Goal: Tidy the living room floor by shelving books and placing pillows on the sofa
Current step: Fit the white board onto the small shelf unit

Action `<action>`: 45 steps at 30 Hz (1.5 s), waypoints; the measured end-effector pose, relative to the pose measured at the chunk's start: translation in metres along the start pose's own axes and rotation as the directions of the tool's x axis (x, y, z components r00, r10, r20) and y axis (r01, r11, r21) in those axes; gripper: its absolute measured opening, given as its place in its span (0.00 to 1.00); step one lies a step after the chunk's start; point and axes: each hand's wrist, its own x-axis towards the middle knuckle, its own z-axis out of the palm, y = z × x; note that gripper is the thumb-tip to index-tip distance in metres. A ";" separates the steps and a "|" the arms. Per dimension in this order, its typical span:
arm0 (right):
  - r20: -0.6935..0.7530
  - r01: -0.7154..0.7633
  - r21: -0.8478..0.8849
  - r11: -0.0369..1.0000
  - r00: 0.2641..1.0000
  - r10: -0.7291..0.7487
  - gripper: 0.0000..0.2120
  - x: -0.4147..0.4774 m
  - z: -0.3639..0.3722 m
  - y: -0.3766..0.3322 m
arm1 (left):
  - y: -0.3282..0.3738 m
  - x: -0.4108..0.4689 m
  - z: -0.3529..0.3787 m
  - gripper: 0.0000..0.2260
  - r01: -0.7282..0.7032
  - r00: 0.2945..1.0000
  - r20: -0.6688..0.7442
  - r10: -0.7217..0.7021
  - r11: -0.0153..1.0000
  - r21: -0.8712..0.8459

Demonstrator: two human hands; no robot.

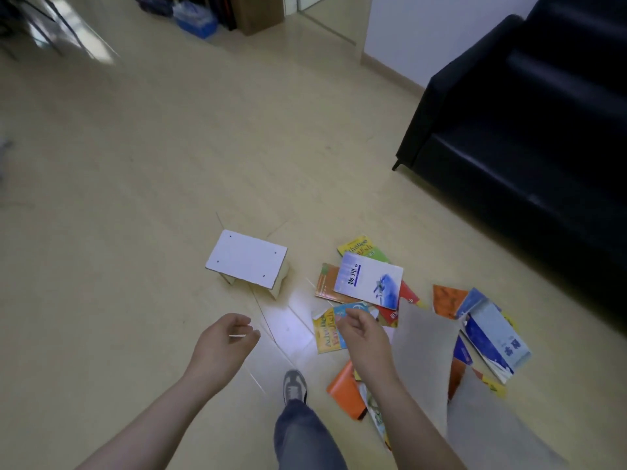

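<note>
Several books lie scattered on the beige floor at lower right. A white and blue book (369, 281) tops the pile, over yellow-green (361, 247), orange (346, 391) and blue (495, 337) ones. A grey pillow (424, 337) rests among them, a second grey pillow (488, 432) nearer me. The black sofa (529, 130) stands at the right with nothing on its seat. My left hand (222, 344) hovers open above the floor. My right hand (364, 337) hangs over the yellow book (325, 334), fingers loosely curled, holding nothing.
A small white-topped cardboard stand (249, 259) sits on the floor left of the books. My foot (294, 385) is planted between my arms. A blue box (195, 18) and brown furniture (258, 11) stand far back. A white wall corner (369, 45) lies beyond the sofa.
</note>
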 end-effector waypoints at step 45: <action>-0.364 -0.402 0.642 0.653 0.590 0.721 0.17 0.217 0.412 -0.033 | -0.005 0.545 -0.111 0.14 -0.699 0.631 0.770 0.092 0.498 0.513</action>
